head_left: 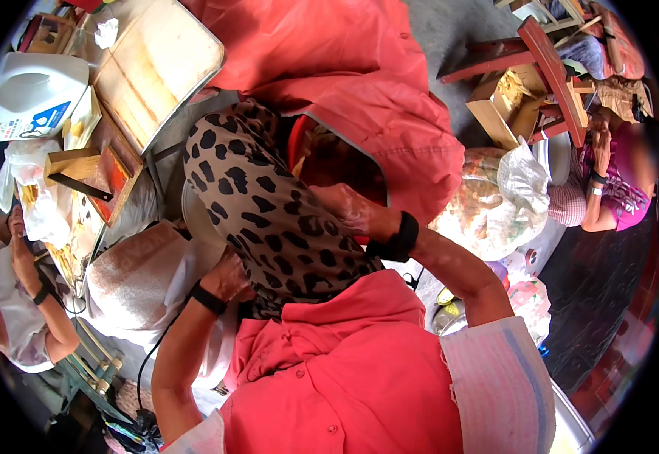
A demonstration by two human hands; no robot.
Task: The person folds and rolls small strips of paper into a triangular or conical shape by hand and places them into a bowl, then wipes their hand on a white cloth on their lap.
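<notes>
My right hand (348, 208) lies beside my leg in leopard-spotted brown trousers (261, 204), next to the opening of a red container (296, 144) with brownish contents. Its fingers are hidden behind the leg. A large red cover (375, 106) drapes around the container's far and right sides. On the other side, my left hand (227, 278) is down by the thigh, near a pale sack (136, 265). That hand's fingers are tucked out of sight, so whether it holds anything cannot be made out. Each wrist wears a black band.
At the left stand a worn board-topped table (155, 64), a white jug (31, 94) and a wooden box (76, 166). Rightward are a translucent sack (488, 204), a red wooden stool (545, 68) and a wooden box (496, 113). Two other people sit at either side.
</notes>
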